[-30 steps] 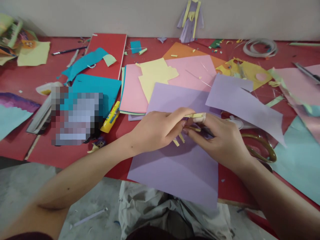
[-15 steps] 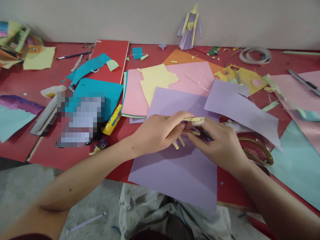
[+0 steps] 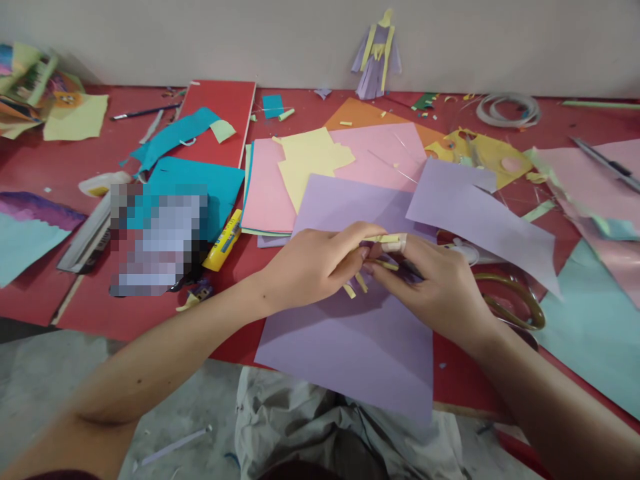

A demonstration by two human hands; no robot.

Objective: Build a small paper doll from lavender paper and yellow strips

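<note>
Fingertips of my left hand [image 3: 317,267] and my right hand [image 3: 436,280] meet over a lilac paper sheet [image 3: 345,353]. Both are closed on a small purple and yellow paper craft piece [image 3: 362,284], mostly hidden by the fingers. Short yellow strips stick out below it, and another yellow strip shows along its top. A pale band wraps one finger of my right hand. Leaning on the wall behind is a paper doll [image 3: 377,57] in a purple dress with yellow strips.
Scissors [image 3: 515,300] lie beside my right wrist, partly under a cut lilac sheet [image 3: 480,207]. A yellow glue stick [image 3: 223,241], a blurred-out object [image 3: 163,243] and a box cutter [image 3: 87,233] are on the left. Coiled clear tubing [image 3: 509,110] rests at the back of the red table [image 3: 135,147].
The whole view has shifted very slightly. Both hands keep the same hold on the paper piece, with hardly any visible movement.
</note>
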